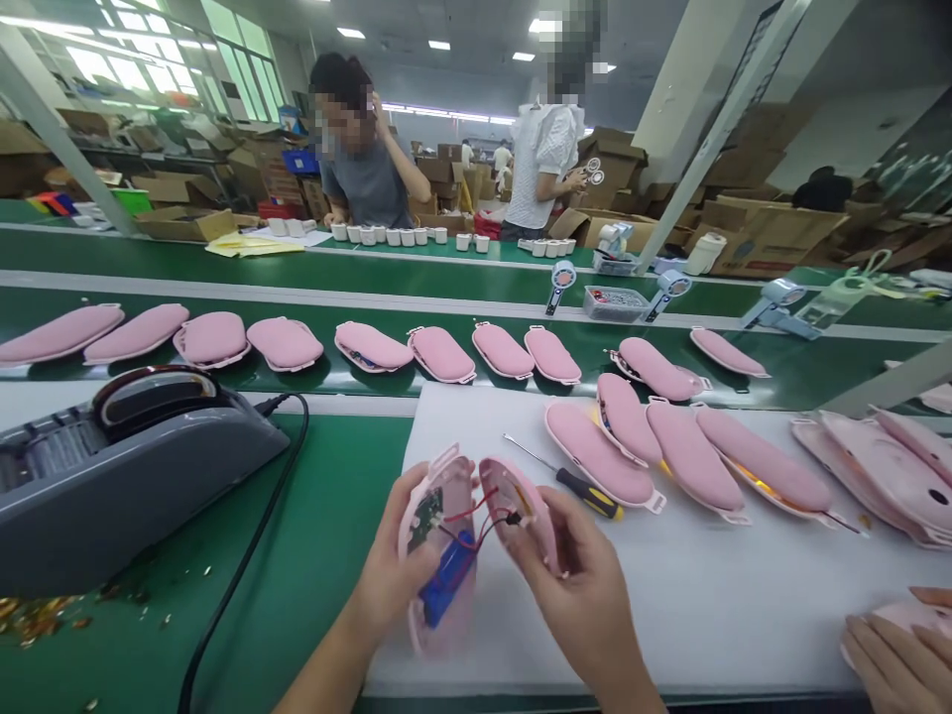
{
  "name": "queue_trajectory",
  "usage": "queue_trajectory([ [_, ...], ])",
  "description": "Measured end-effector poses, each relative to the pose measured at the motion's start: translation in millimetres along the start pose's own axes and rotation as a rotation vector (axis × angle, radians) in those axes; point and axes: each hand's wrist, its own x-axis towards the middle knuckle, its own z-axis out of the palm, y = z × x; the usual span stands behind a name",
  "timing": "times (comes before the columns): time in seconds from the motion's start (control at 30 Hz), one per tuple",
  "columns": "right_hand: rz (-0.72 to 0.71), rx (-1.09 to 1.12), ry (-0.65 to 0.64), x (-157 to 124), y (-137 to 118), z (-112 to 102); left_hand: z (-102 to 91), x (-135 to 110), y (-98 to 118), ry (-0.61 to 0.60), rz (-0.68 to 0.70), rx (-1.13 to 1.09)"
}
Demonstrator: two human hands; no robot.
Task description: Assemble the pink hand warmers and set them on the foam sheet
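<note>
My left hand [398, 550] grips one half of a pink plastic casing [455, 620], tilted so its inside shows. Inside lie a green circuit board [426, 516] and a blue battery pack [448, 578], with my left thumb over the board's lower edge. My right hand [576, 575] holds the other pink casing half [536, 501], angled open towards the first. Red and black wires [483, 526] run between the two halves. Beyond my right hand, a screwdriver [589, 493] with a black and yellow handle rests on the white sheet [476, 416].
Several pink casings [606, 451] lie right of the screwdriver, more [442, 354] along the green belt [312, 392]. A grey tape dispenser [149, 486] with a black cord [253, 555] stands left. Another person's hands [899, 645] are at lower right. Two people stand across the line.
</note>
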Motion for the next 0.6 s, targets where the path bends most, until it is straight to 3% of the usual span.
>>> queue_trajectory([
  [0.1,-0.101,-0.005,-0.077,3.5,-2.1,13.5,-2.8,4.2,12.6,0.012,-0.024,0.099],
  [0.2,-0.122,0.11,-0.255,9.1,1.4,21.0,1.1,8.6,30.3,0.025,-0.127,0.085],
  [0.3,-0.17,0.158,-0.368,9.5,5.0,21.7,9.8,11.7,41.0,0.122,-0.104,0.138],
  [0.4,-0.253,0.074,-0.292,1.2,10.3,17.9,17.7,13.5,42.5,0.23,-0.079,0.222],
  [0.6,-0.345,-0.113,-0.128,-35.5,12.6,19.3,18.5,9.8,39.3,0.258,-0.077,0.143],
])
